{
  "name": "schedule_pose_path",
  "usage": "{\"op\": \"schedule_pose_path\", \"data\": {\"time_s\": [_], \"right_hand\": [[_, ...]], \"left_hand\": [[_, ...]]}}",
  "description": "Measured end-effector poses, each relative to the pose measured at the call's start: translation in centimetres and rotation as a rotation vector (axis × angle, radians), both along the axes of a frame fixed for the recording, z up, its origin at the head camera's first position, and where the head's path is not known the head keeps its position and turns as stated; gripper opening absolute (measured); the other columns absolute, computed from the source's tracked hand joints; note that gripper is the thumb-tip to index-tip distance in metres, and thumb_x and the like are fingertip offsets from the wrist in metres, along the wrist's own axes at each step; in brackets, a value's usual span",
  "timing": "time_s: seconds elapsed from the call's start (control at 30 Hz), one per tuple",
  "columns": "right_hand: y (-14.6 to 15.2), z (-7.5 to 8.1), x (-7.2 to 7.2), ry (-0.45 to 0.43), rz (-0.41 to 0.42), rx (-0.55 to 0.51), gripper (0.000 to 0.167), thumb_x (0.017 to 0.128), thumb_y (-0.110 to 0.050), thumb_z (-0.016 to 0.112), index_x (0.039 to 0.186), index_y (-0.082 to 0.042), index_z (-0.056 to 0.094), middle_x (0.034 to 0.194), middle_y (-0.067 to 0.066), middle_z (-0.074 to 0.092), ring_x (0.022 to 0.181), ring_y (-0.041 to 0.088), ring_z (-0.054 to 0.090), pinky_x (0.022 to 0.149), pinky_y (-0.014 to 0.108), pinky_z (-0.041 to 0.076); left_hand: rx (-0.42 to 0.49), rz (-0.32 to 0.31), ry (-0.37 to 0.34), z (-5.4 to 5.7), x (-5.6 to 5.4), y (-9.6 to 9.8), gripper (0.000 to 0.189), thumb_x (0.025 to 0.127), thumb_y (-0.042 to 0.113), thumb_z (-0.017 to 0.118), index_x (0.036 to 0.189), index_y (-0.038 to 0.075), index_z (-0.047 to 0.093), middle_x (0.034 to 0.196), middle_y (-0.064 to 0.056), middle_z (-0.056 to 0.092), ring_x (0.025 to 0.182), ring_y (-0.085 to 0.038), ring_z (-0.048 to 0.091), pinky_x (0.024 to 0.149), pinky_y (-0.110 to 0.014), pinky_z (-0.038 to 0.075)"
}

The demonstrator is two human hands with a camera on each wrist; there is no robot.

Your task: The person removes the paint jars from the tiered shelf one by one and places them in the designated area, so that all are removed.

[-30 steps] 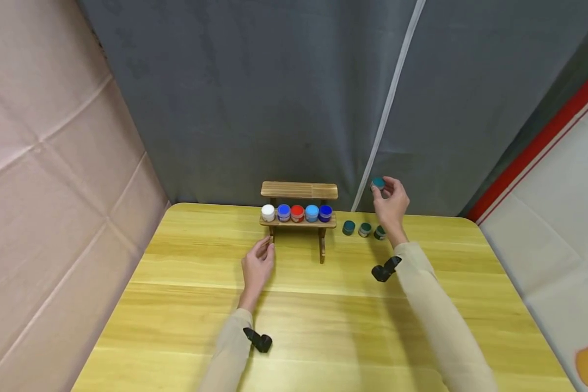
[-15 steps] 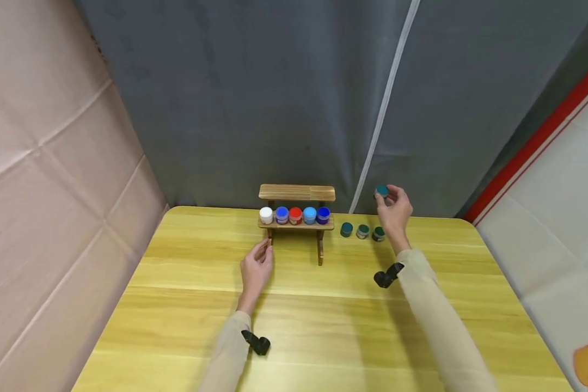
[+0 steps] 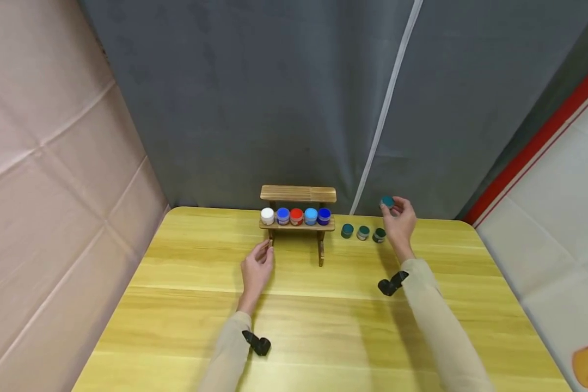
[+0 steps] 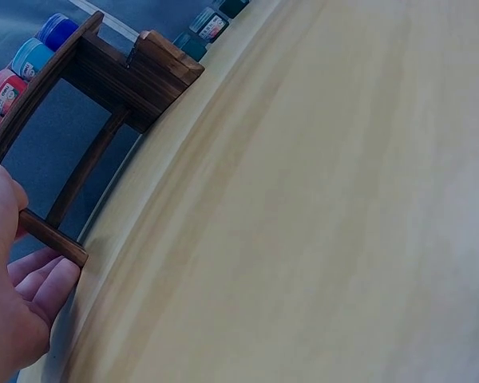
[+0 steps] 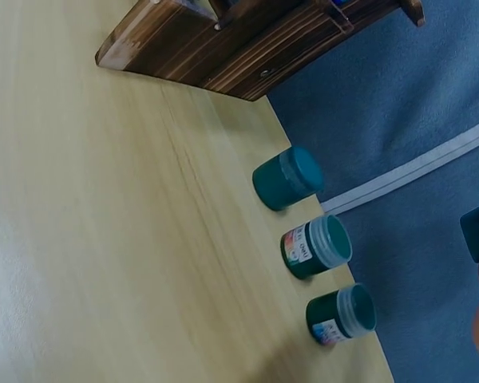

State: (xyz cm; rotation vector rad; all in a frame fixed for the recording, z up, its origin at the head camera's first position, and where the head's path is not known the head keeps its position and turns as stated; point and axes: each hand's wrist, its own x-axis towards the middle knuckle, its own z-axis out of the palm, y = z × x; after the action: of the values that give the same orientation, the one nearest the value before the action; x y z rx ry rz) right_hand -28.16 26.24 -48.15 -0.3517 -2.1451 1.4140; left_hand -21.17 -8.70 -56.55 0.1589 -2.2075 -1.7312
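Observation:
A small wooden tiered stand (image 3: 298, 193) stands at the back of the table. On its lower shelf sits a row of paint jars: a white one (image 3: 267, 215), a red one (image 3: 296, 216) and several blues. My left hand (image 3: 257, 269) grips the foot of the stand's left leg (image 4: 60, 238), thumb on one side and fingers on the other. My right hand (image 3: 400, 225) pinches a teal paint jar (image 3: 387, 202) above the back edge, right of the stand. Below it, a teal jar (image 5: 287, 177) and two dark green jars (image 5: 315, 246) line up on the table.
The wooden table (image 3: 313, 326) ends at a grey curtain (image 3: 255, 109) with a pale vertical strip (image 3: 389, 92). A pinkish cloth wall (image 3: 54, 190) rises on the left, a white panel with red trim (image 3: 558, 218) on the right.
My right hand has moved right and lower in the head view, carrying the teal paint jar away from the stand. My left hand keeps its grip on the stand's leg.

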Motion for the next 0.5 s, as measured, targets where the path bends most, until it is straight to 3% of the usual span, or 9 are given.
{"op": "schedule_pose_path", "data": {"time_s": [0.5], "right_hand": [[1.5,-1.6,1.2,-0.071,-0.016,-0.019,0.044,0.101,-0.012,0.071,0.139,0.006,0.058,0.137,0.027,0.063,0.129,0.04,0.062,0.118,0.05,0.054]], "left_hand": [[-0.009,0.009,0.018,-0.3,-0.2,0.0,0.03,0.1,0.01,0.072,0.129,0.005,0.074,0.121,-0.024,0.076,0.11,-0.039,0.077,0.091,-0.034,0.067]]}}
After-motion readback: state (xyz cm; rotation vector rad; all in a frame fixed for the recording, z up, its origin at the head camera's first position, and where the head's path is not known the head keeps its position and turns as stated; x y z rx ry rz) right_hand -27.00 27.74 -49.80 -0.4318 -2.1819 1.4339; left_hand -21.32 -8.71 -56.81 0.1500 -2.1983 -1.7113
